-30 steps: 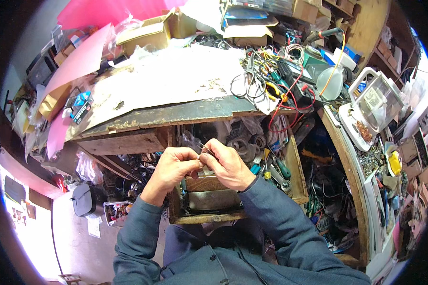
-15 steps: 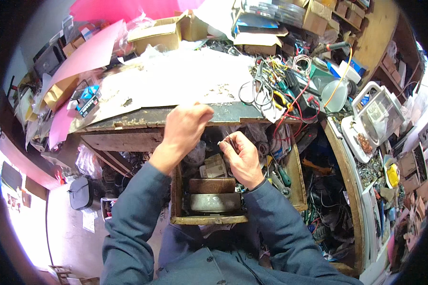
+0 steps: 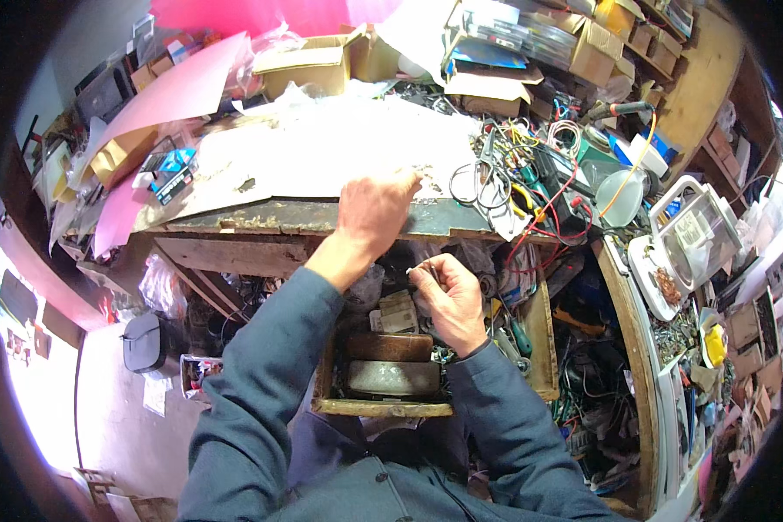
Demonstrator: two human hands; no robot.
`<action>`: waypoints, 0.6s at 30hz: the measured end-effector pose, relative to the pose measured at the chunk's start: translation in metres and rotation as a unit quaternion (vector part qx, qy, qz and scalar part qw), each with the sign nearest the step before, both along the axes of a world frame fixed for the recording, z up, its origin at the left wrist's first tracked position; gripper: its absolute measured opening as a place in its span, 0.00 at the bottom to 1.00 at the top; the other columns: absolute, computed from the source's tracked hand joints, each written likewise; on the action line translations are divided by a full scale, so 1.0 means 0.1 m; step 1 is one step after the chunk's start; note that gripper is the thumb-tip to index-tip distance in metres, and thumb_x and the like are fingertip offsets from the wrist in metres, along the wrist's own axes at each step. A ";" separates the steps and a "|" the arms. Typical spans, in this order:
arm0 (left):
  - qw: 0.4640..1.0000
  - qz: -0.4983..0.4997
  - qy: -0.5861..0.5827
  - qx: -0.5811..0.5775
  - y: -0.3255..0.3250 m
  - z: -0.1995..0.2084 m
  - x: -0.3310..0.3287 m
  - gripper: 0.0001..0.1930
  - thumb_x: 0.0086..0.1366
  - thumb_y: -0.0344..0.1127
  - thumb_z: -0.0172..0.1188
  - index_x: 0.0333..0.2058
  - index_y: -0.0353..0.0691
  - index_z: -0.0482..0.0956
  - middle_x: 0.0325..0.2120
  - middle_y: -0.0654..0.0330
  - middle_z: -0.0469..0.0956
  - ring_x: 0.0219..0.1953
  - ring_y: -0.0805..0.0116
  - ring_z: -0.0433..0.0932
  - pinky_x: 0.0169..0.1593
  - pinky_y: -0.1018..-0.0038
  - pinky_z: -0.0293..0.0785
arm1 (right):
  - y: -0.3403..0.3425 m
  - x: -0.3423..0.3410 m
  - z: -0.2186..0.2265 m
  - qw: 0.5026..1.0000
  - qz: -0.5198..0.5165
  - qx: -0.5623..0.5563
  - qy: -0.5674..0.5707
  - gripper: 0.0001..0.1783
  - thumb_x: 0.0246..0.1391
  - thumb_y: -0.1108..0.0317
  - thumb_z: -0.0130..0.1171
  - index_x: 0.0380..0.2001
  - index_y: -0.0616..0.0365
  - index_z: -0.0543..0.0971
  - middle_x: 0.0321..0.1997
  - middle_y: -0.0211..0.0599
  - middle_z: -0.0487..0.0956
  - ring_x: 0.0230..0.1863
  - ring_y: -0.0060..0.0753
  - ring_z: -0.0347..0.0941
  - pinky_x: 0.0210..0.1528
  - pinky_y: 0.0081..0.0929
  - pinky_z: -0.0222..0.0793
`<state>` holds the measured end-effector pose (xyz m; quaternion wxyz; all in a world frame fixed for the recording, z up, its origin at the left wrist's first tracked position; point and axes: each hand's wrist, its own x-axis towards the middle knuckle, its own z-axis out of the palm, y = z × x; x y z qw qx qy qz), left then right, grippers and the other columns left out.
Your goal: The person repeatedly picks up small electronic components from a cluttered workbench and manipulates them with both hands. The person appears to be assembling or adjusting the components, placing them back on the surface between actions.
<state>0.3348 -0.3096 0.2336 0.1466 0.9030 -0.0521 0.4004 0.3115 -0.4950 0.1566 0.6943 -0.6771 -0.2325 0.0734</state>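
Observation:
My left hand [image 3: 374, 216] is raised at the front edge of the workbench [image 3: 278, 217], its fingers curled together and pointing right. Whatever it may pinch is hidden. Lower and to the right, over an open wooden drawer [image 3: 383, 407], my right hand [image 3: 452, 304] pinches a small thing with a white tip [image 3: 411, 270] between thumb and fingers; its kind is too small to tell. Beneath the hands, the drawer holds a round grey metal tin [image 3: 393, 379], a brown block-like piece [image 3: 390, 348] and a pale boxy part [image 3: 395, 311].
On the bench lie large black-handled scissors [image 3: 487, 170], red test leads [image 3: 552, 213] and tangled tools. A white sheet [image 3: 322, 157] covers the bench middle. Cardboard boxes [image 3: 300, 68] stand behind. At right is a clear-lidded case [image 3: 692, 230]; a black bin [image 3: 143, 344] is at lower left.
My left hand has moved right and slightly up against the bench. The right hand still pinches its small thing and has shifted slightly. The whole view has shifted a little.

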 end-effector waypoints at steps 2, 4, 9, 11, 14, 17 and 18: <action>0.995 -0.046 -0.031 -0.082 -0.08 0.01 -0.32 0.08 0.68 0.39 0.68 0.40 0.42 0.88 0.29 0.51 0.85 0.30 0.52 0.85 0.34 0.63 0.80 | 0.02 -0.03 0.08 0.999 0.012 0.044 0.007 0.07 0.65 0.68 0.69 0.36 0.59 0.81 0.27 0.17 0.76 0.29 0.10 0.67 0.32 0.16 0.66; 0.984 -0.114 -0.046 -0.130 -0.12 -0.06 -0.60 0.08 0.69 0.38 0.67 0.38 0.40 0.88 0.29 0.51 0.86 0.29 0.58 0.86 0.34 0.65 0.80 | 0.01 -0.05 0.13 0.997 0.034 0.052 0.047 0.07 0.64 0.67 0.70 0.36 0.57 0.82 0.27 0.17 0.76 0.27 0.10 0.66 0.29 0.16 0.63; 0.878 -0.203 0.112 -0.419 -0.28 -0.43 -1.08 0.12 0.72 0.38 0.66 0.34 0.34 0.87 0.24 0.59 0.84 0.26 0.75 0.81 0.29 0.72 0.77 | -0.03 -0.10 0.12 0.990 0.088 0.081 0.077 0.06 0.67 0.66 0.66 0.34 0.52 0.81 0.24 0.19 0.74 0.21 0.11 0.62 0.22 0.15 0.53; 0.754 -0.258 0.152 -0.585 -0.29 -0.54 -1.24 0.12 0.73 0.39 0.66 0.35 0.35 0.87 0.23 0.62 0.83 0.23 0.77 0.79 0.26 0.76 0.76 | -0.10 -0.10 0.02 0.986 0.122 0.074 0.085 0.09 0.63 0.71 0.67 0.30 0.51 0.77 0.23 0.19 0.74 0.19 0.10 0.60 0.21 0.15 0.51; 0.610 -0.303 0.163 -0.714 -0.22 -0.72 -1.48 0.10 0.72 0.35 0.68 0.38 0.32 0.86 0.28 0.61 0.85 0.26 0.76 0.82 0.29 0.77 0.80 | -0.05 -0.16 -0.06 0.981 0.174 0.038 0.071 0.11 0.61 0.73 0.68 0.29 0.52 0.75 0.24 0.18 0.75 0.19 0.09 0.60 0.21 0.15 0.51; 0.637 -0.258 0.161 -0.709 -0.09 -0.83 -1.85 0.07 0.69 0.29 0.69 0.40 0.31 0.85 0.32 0.59 0.86 0.32 0.73 0.85 0.39 0.75 0.83 | 0.02 -0.26 -0.10 0.974 0.216 0.006 0.072 0.09 0.67 0.63 0.66 0.34 0.54 0.78 0.24 0.19 0.75 0.20 0.09 0.60 0.21 0.13 0.51; 0.660 -0.227 0.152 -0.700 -0.03 -0.86 -2.00 0.07 0.69 0.29 0.69 0.41 0.30 0.86 0.33 0.58 0.86 0.33 0.72 0.85 0.41 0.75 0.83 | 0.04 -0.29 -0.09 0.974 0.214 0.001 0.079 0.10 0.68 0.61 0.65 0.36 0.54 0.78 0.24 0.19 0.74 0.20 0.08 0.60 0.21 0.13 0.51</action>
